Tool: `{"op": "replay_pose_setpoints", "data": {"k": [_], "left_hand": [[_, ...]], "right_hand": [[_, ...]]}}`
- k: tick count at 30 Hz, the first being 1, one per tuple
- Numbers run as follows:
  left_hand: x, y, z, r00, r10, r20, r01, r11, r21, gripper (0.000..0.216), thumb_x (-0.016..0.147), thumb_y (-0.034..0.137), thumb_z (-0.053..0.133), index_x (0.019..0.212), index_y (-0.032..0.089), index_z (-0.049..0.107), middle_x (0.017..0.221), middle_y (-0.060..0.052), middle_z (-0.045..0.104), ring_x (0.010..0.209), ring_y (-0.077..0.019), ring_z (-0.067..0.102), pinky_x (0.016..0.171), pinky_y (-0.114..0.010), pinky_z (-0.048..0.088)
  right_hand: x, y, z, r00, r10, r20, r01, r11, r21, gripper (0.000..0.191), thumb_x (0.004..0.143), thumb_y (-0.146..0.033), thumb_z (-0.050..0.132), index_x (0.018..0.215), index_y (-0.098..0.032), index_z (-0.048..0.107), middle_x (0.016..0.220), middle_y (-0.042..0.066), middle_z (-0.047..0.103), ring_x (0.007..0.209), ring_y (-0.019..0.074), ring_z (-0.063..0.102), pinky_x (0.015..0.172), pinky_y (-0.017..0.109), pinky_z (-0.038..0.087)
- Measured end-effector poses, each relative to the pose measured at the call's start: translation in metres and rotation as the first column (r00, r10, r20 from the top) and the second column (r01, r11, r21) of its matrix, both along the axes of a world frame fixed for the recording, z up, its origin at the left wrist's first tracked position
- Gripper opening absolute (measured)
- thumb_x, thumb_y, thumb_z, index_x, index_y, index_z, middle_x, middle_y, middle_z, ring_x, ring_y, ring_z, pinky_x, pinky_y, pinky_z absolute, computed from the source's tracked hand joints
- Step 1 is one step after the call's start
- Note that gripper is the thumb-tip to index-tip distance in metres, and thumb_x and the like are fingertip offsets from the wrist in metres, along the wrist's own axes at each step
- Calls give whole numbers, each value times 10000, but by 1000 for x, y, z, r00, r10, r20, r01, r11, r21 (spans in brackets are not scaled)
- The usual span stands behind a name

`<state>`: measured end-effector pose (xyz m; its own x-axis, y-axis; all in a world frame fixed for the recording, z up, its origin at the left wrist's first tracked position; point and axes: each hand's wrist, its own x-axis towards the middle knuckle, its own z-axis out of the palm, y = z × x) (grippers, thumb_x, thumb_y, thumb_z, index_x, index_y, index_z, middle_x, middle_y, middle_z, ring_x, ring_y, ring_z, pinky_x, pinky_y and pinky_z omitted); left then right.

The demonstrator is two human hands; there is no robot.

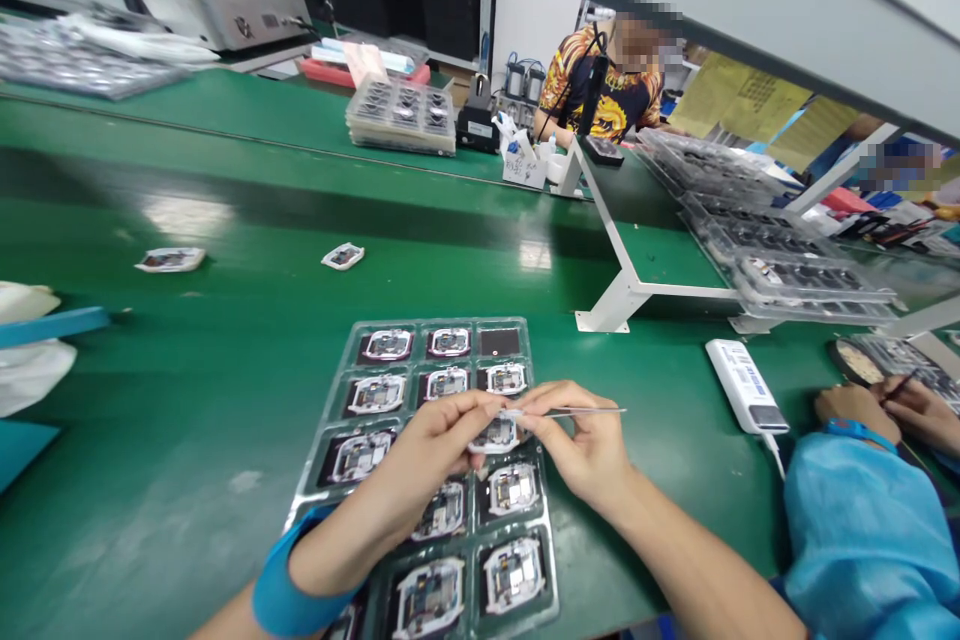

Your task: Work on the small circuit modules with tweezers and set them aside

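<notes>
My left hand (pixel 446 435), with a blue band at the wrist, pinches the edge of a white-rimmed smartwatch case (pixel 495 435) with a circuit board inside. It is held just above a clear plastic tray (pixel 541 510). My right hand (pixel 581 440) closes on slim metal tweezers (pixel 592 411), whose rear end sticks out to the right. Its fingertips meet the left ones at the case's upper edge; the tweezer tips are hidden there. Several similar cases, such as one at the lower right (pixel 514 575), lie in the tray's compartments. One top-right compartment holds only a dark pad (pixel 499 343).
Two loose watch cases (pixel 171 260) (pixel 343 256) lie farther back on the green table (pixel 225 360). A white-legged raised shelf (pixel 619 300) bears stacked trays (pixel 810 270). A white cabled device (pixel 746 385) and a co-worker's blue sleeve (pixel 862 510) are at right. Another person (pixel 600 90) sits opposite.
</notes>
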<state>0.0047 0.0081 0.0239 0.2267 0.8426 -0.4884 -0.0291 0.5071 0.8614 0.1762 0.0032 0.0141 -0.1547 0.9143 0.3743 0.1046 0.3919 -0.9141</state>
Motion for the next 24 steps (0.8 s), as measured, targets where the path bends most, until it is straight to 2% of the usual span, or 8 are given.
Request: {"op": "replay_pose_setpoints", "data": {"k": [3,10,13,16,24], "left_hand": [[-1,1,1,1000,4,18,-4,1000,0,309,639,453,730,848,226,743,807,-2,644,675,-130,501,594,-215,431],[-1,1,2,1000,-15,25,14,1000,26,330,648,454,732,879,219,744,939,-32,681,800,-167,543,623,-225,453],[-1,0,4,1000,-24,21,23,999,34,321,660,450,727,888,225,744,993,-38,687,858,-185,555,650,-235,463],[0,1,6,999,-21,24,20,999,31,297,665,425,724,884,225,741,993,-38,686,900,-198,560,674,-242,463],[-1,3,5,999,-2,47,-1,998,66,217,714,356,661,863,214,732,832,-4,662,776,-163,527,613,-220,403]], "right_hand": [[1,1,1,1000,-11,27,11,1000,21,39,835,-182,690,822,-218,682,850,45,756,823,197,724,780,351,574],[-1,3,-2,993,-67,-97,60,995,-81,22,839,-202,679,835,-211,659,843,44,752,782,190,724,734,331,577],[-1,2,-2,995,-72,-74,69,997,-42,31,829,-189,689,822,-206,665,829,47,756,798,194,729,747,330,580],[-2,2,-1,998,-51,-22,52,997,53,40,822,-164,694,823,-202,681,838,57,764,814,194,734,775,329,584],[-3,3,-3,995,-39,-94,49,993,106,86,805,-132,711,840,-210,698,863,57,774,823,195,740,776,322,592]]}}
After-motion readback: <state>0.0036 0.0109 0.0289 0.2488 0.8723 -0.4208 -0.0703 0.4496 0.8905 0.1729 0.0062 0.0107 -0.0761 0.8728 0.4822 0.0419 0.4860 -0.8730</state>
